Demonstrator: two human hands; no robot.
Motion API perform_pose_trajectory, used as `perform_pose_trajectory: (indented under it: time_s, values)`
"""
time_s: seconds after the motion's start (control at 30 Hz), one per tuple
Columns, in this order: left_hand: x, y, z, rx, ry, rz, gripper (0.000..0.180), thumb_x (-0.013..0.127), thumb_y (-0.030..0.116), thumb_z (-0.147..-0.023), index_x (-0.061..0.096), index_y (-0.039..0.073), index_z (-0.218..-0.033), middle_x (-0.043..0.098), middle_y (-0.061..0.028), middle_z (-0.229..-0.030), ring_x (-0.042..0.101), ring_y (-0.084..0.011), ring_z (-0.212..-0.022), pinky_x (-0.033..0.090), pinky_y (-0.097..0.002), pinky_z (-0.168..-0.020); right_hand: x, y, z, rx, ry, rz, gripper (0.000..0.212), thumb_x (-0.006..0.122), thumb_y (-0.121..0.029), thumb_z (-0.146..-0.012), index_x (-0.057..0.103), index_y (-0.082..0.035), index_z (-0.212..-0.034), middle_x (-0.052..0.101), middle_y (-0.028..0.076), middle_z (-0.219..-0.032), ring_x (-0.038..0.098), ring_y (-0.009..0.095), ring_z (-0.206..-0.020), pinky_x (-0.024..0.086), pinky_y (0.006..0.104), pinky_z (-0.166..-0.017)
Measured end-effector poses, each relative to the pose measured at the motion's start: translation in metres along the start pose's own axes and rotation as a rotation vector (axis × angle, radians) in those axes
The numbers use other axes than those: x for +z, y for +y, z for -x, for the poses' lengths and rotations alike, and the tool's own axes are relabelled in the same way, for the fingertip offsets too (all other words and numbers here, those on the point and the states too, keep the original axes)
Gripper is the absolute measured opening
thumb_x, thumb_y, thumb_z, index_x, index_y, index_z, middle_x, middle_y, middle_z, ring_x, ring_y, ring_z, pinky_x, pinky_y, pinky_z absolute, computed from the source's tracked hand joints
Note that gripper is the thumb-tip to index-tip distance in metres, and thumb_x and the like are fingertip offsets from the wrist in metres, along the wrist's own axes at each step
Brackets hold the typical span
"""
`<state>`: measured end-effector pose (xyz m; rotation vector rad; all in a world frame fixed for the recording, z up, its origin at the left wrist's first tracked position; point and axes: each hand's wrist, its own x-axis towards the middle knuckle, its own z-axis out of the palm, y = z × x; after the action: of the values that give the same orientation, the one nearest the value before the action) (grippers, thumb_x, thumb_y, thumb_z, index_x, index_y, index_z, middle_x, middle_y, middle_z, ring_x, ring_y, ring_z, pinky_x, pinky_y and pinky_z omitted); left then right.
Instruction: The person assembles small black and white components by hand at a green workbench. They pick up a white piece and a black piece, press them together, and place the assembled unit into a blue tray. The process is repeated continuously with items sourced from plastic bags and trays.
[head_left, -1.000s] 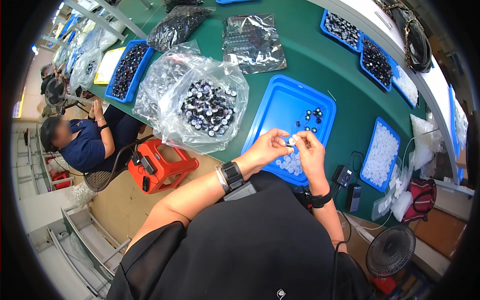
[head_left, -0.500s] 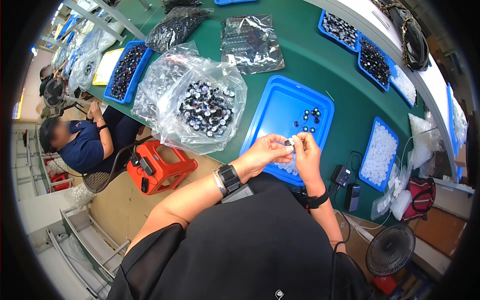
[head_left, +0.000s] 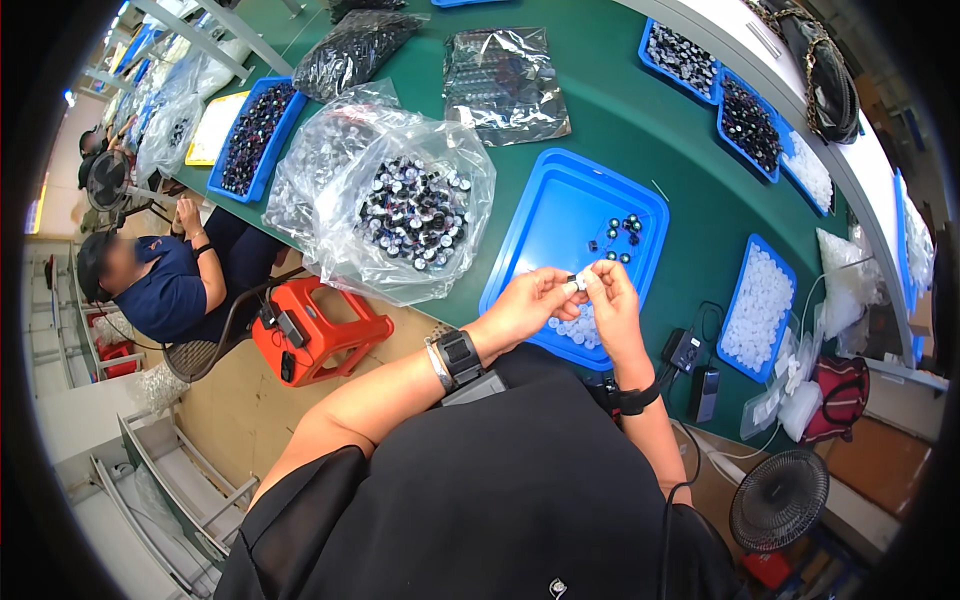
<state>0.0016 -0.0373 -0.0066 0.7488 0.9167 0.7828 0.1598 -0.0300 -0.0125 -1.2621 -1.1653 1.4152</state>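
Observation:
My left hand (head_left: 532,303) and my right hand (head_left: 614,302) meet fingertip to fingertip over the near part of a blue tray (head_left: 540,200). My left hand pinches a small black part (head_left: 573,279). A small white cap-like piece sits against it, held by my right fingertips; whether the two are joined is too small to tell. Inside the tray, past my hands, lie several dark round-headed parts (head_left: 632,224). White translucent caps (head_left: 575,330) are heaped at the tray's near end, partly hidden by my hands.
Left of the tray is an open clear bag (head_left: 412,215) of black-and-clear parts. A blue tray of white caps (head_left: 757,308) stands right, beside a black box-shaped device (head_left: 684,350). Filled blue bins (head_left: 748,125) line the far right. Another person (head_left: 165,290) sits left, near a red stool (head_left: 320,330).
The white piece now shows against the black part between my fingertips, where the black part showed more before. My hands have barely shifted.

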Motion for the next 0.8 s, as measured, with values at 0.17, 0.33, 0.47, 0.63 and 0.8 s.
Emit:
perform_pose_trajectory:
  time_s: [0.17,0.33,0.47,0.63,0.8]
  values:
    - [0.002,0.003,-0.002,0.073,0.031,-0.012,0.024,0.054,0.016,-0.094,0.054,-0.004,-0.109,0.063,-0.0095,-0.094,0.062,-0.0152,-0.086,0.052,-0.0279,-0.078,-0.005,0.009,-0.005,0.169,-0.091,-0.238,0.014,0.052,-0.017,-0.095,0.053,-0.004,-0.092,0.053,0.000,-0.075,0.049,0.007,-0.067,0.042,0.0224,-0.062]
    - [0.002,0.004,-0.002,0.053,0.034,-0.029,0.024,0.055,0.015,-0.094,0.054,-0.004,-0.109,0.063,-0.0094,-0.093,0.063,-0.0152,-0.086,0.052,-0.0276,-0.078,-0.007,0.010,-0.005,0.223,-0.114,-0.294,0.015,0.052,-0.019,-0.095,0.054,-0.005,-0.091,0.052,-0.001,-0.075,0.048,0.006,-0.066,0.040,0.0218,-0.060]
    - [0.001,0.003,-0.002,0.050,0.037,-0.024,0.024,0.055,0.015,-0.093,0.054,-0.004,-0.109,0.064,-0.0100,-0.093,0.064,-0.0154,-0.085,0.053,-0.0271,-0.077,-0.005,0.005,-0.006,0.290,-0.106,-0.350,0.015,0.052,-0.019,-0.095,0.053,-0.005,-0.091,0.051,-0.001,-0.073,0.047,0.006,-0.064,0.039,0.0215,-0.058]
    - [0.001,0.001,-0.002,0.053,0.034,-0.031,0.023,0.055,0.014,-0.093,0.054,-0.004,-0.106,0.064,-0.0111,-0.092,0.064,-0.0159,-0.084,0.053,-0.0273,-0.076,-0.007,0.014,-0.006,0.278,-0.101,-0.259,0.010,0.051,-0.014,-0.095,0.051,-0.005,-0.092,0.050,-0.001,-0.073,0.044,0.004,-0.061,0.036,0.0200,-0.054]
    - [0.000,0.000,-0.003,-0.023,0.025,-0.001,0.021,0.056,0.014,-0.093,0.055,-0.004,-0.105,0.063,-0.0111,-0.092,0.064,-0.0157,-0.083,0.054,-0.0272,-0.077,-0.004,0.016,-0.002,0.000,-0.073,0.050,0.008,0.050,-0.010,-0.094,0.047,-0.004,-0.091,0.050,0.000,-0.074,0.044,0.004,-0.063,0.037,0.0207,-0.054]
